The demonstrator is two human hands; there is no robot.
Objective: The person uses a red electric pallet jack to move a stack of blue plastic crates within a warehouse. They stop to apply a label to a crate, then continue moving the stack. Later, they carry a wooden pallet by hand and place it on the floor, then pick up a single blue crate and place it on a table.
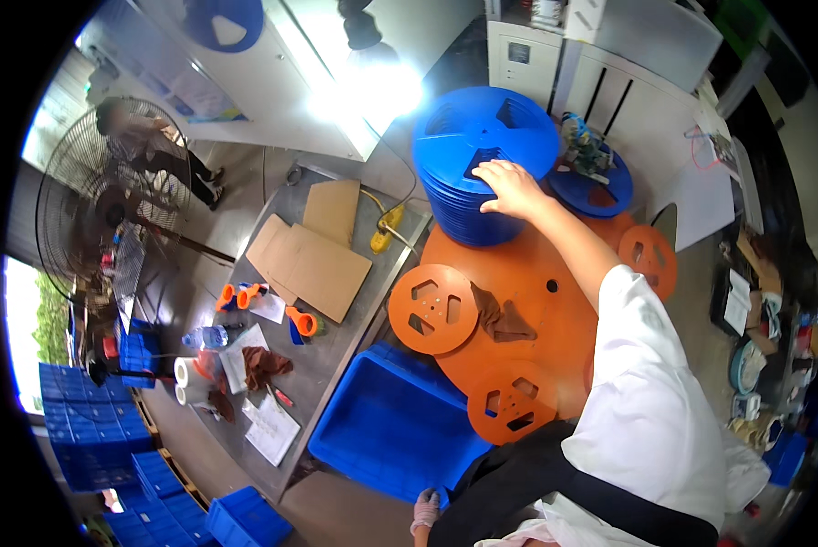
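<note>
A tall stack of blue plastic reel discs (509, 128) stands on the far part of a round orange table (555, 310). My right hand (511, 190) rests on the near edge of its top disc, fingers spread beside a cut-out, with the thumb lower at the rim. Low in the picture, my left hand (425, 510) wears a pale glove. Its fingers are curled at the near rim of a large blue bin (390, 419), partly hidden by my apron. Orange reel discs (432, 308) lie around the table's edge, with a brown cloth (500, 317) between them.
Left of the bin, a metal workbench (336, 351) carries cardboard sheets (308, 260), orange tape dispensers (307, 323), a water bottle (205, 337) and papers. A yellow power strip (387, 228) has cords running off it. Beyond stand a big fan (108, 201), stacked blue crates (90, 419) and a seated person (144, 141).
</note>
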